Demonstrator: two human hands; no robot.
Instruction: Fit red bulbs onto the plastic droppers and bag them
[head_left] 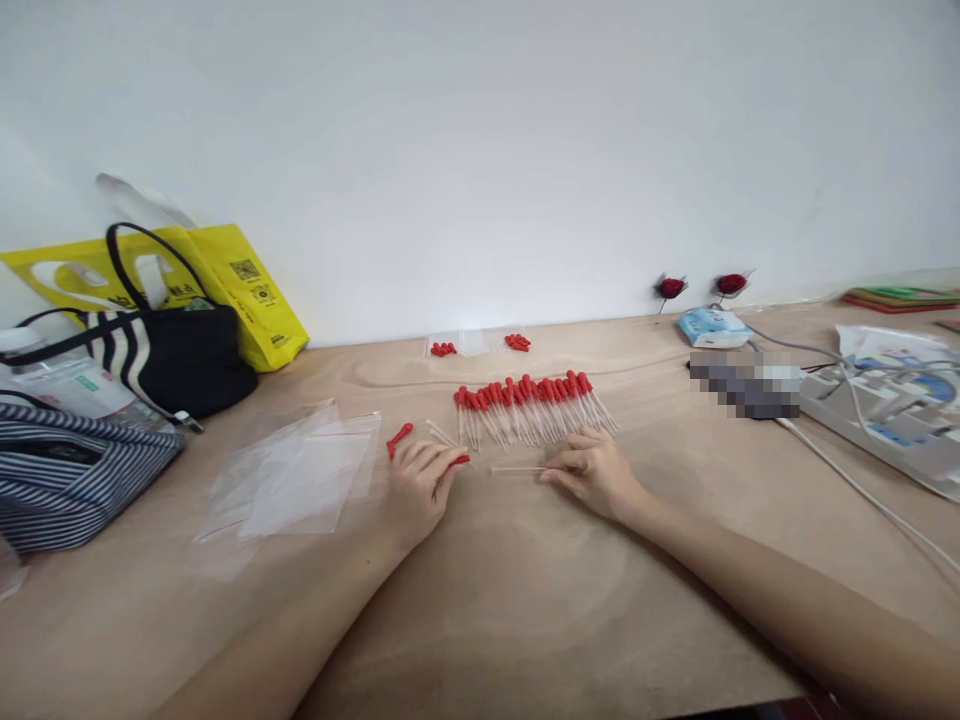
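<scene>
My left hand (421, 482) is closed on a red rubber bulb (460, 460), whose end points right. Another red bulb (401, 436) lies just beyond its fingers, near a couple of loose clear tubes (439, 433). In a pinch, my right hand (589, 470) holds a thin clear tube (517, 469) level, its free end toward the left hand. Bulb and tube are apart. Beyond both hands lies a row of clear droppers (525, 410) with red bulbs at their far ends.
Clear zip bags (300, 475) lie left of my left hand. Small bags with red bulbs (472, 343) rest by the wall. Dark bag (187, 355) and yellow bag (255, 300) stand left; power strip (885, 425), cables and tissue pack (712, 328) are right.
</scene>
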